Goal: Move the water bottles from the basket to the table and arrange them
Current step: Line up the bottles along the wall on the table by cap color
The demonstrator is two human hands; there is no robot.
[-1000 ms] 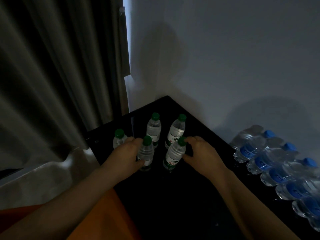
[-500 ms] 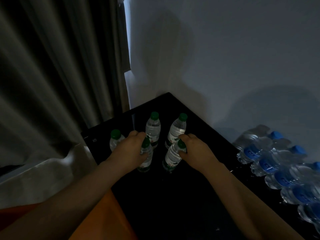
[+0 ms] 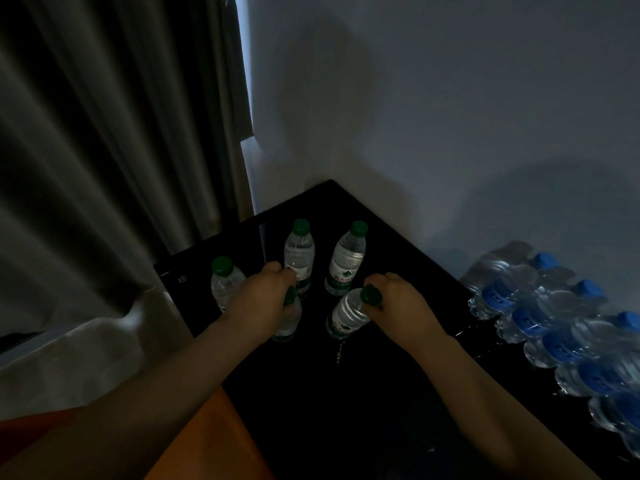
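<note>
Several green-capped water bottles stand on the black table (image 3: pixel 346 410) near its far corner. My left hand (image 3: pixel 263 299) grips the neck of the front-left bottle (image 3: pixel 289 320), which stands upright. My right hand (image 3: pixel 401 303) holds the front-right bottle (image 3: pixel 346 317) by its cap, and that bottle leans to the right. Behind them two back bottles (image 3: pixel 299 254) (image 3: pixel 346 261) stand upright and untouched. A far-left bottle (image 3: pixel 225 282) stands at the table's left edge, partly hidden by my left hand. No basket is in view.
A row of several blue-capped bottles (image 3: pixel 554 323) lies on its side along the table's right side by the wall. A dark curtain (image 3: pixel 104 150) hangs at the left. An orange surface (image 3: pixel 207 441) lies below the table's near-left edge.
Both hands have closed on the tops of the two front bottles. The right hand has tipped its bottle to the right. The camera has drifted slightly.
</note>
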